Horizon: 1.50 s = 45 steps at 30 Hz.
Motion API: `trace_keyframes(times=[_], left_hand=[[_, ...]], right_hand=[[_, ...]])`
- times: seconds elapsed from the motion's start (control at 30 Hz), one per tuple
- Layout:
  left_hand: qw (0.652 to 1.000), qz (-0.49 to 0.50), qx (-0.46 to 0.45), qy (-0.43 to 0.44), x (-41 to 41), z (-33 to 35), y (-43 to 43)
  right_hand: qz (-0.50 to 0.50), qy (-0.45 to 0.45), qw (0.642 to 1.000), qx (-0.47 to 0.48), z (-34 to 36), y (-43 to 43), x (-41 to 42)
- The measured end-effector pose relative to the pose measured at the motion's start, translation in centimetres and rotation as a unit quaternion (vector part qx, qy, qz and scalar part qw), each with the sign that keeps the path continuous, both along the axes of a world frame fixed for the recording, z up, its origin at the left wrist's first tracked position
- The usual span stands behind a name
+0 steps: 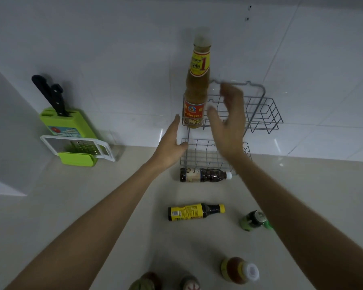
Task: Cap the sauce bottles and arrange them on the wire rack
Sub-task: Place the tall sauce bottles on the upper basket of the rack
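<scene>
A tall brown sauce bottle (197, 84) with a yellow and red label and a pale cap stands upright at the left end of the wire rack's (266, 114) upper shelf. My left hand (170, 143) is open beside the rack's left post, just below that bottle. My right hand (228, 122) is open in front of the rack, to the right of the bottle, holding nothing. On the counter lie a dark bottle with a white cap (203, 175), a yellow-labelled dark bottle with a yellow cap (194, 212) and a green-capped bottle (254, 220).
An orange-brown bottle with a white cap (239, 270) stands near the front, with two more bottle tops (147, 282) at the bottom edge. A green knife block (67, 122) with black knives and a grater (78, 147) stand at the left by the tiled wall.
</scene>
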<state>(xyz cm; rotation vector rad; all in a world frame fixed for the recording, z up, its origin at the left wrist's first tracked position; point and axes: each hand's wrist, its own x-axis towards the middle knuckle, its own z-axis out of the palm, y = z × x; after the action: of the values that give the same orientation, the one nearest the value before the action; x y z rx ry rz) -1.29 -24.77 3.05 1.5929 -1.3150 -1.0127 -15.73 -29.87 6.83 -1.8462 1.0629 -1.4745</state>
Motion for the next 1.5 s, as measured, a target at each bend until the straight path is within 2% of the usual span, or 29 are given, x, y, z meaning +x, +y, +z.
trace_keyframes(times=[0.03, 0.1, 0.17, 0.2, 0.27, 0.43, 0.67, 0.8, 0.93, 1.0, 1.1, 1.13, 1.17, 1.23, 1.3, 1.37, 1.5], left_hand=[[1.000, 0.017, 0.005, -0.019, 0.4, -0.8, 0.4], [0.997, 0.031, 0.018, -0.062, 0.9, -2.7, 1.4], [0.994, 0.018, 0.039, -0.105, 1.1, -4.8, 2.4], [0.992, 0.007, 0.050, -0.119, 1.0, -5.6, 2.8], [0.988, -0.016, 0.068, -0.134, 0.8, -6.9, 3.4], [0.982, -0.067, 0.096, -0.151, 0.2, -8.8, 4.1], [0.970, -0.096, 0.135, -0.176, -1.0, -10.1, 4.0], [0.963, -0.115, 0.141, -0.199, -1.5, -10.2, 4.0], [0.924, -0.170, 0.113, -0.322, -2.0, -9.7, 4.0], [0.933, -0.168, 0.105, -0.300, -2.3, -8.9, 3.9], [0.963, -0.124, 0.052, -0.234, -2.6, -7.1, 4.3], [0.973, -0.099, 0.028, -0.206, -2.6, -6.5, 4.6], [0.981, -0.072, 0.001, -0.180, -2.8, -5.9, 4.9], [0.989, -0.019, -0.055, -0.137, -3.1, -4.7, 5.5], [0.989, 0.017, -0.106, -0.102, -3.6, -3.2, 5.8], [0.984, 0.041, -0.150, -0.083, -4.3, -1.8, 5.8], [0.979, 0.031, -0.188, -0.070, -5.1, 0.4, 5.2]], right_hand=[[-0.016, 0.037, 0.998, -0.043, -2.1, 1.6, -0.5], [0.030, 0.221, 0.975, -0.017, -6.6, 3.6, -2.2], [0.067, 0.405, 0.909, 0.067, -11.4, 3.4, -3.7], [0.069, 0.453, 0.883, 0.103, -13.1, 3.0, -4.3], [0.067, 0.510, 0.846, 0.139, -15.6, 2.4, -4.8], [-0.004, 0.654, 0.753, 0.074, -18.3, 1.5, -4.2], [-0.027, 0.692, 0.720, 0.033, -18.6, 2.0, -4.7], [0.018, 0.652, 0.754, -0.076, -17.9, 2.1, -6.4], [0.041, 0.578, 0.784, -0.223, -14.9, 3.0, -8.2], [0.021, 0.525, 0.802, -0.284, -12.7, 3.2, -8.6], [0.001, 0.482, 0.809, -0.336, -9.3, 3.2, -9.0], [-0.020, 0.456, 0.831, -0.317, -8.4, 3.4, -9.0], [-0.053, 0.409, 0.869, -0.275, -7.5, 3.8, -8.9], [-0.107, 0.264, 0.949, -0.137, -5.9, 5.1, -8.4], [-0.054, 0.114, 0.992, 0.032, -4.1, 6.4, -7.7], [0.047, 0.041, 0.985, 0.163, -2.3, 7.1, -6.8], [0.089, -0.008, 0.979, 0.182, 1.0, 7.0, -5.1]])
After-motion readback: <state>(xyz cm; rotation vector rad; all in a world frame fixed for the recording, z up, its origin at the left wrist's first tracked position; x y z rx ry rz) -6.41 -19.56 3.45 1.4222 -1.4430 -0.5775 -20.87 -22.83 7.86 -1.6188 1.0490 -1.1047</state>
